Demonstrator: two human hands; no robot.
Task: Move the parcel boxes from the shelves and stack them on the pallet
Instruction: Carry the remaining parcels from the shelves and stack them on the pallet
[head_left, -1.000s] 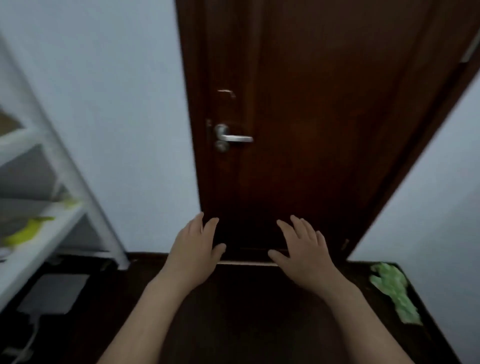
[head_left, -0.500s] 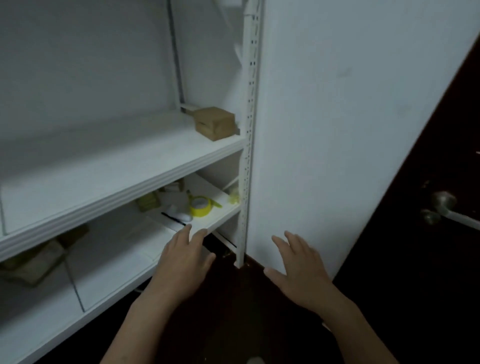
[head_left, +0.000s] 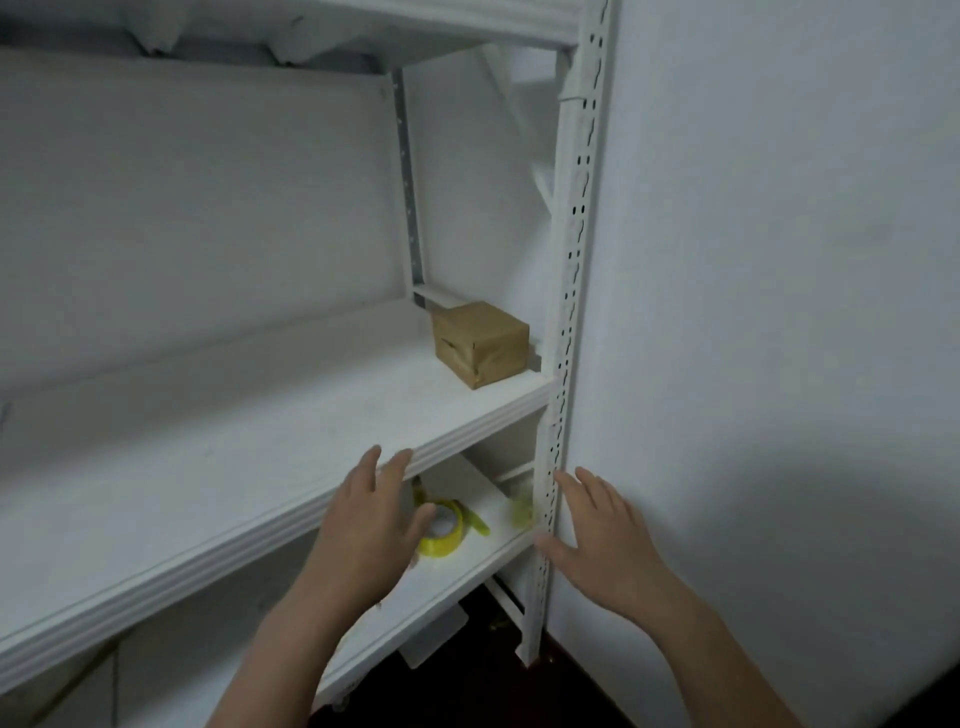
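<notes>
Shelving of white metal (head_left: 234, 415) carried one small brown cardboard parcel box (head_left: 480, 343), with two bare hands raised before it.
Taking the white perforated upright post (head_left: 569, 312) as the mark: the box sat on the middle shelf just left of it. The right hand (head_left: 602, 535) hovered by its lower part, and the left hand (head_left: 366, 525) further left, below the box, beside a yellow roll of tape (head_left: 441, 530). Both hands had straight, spread fingers and held nothing.
</notes>
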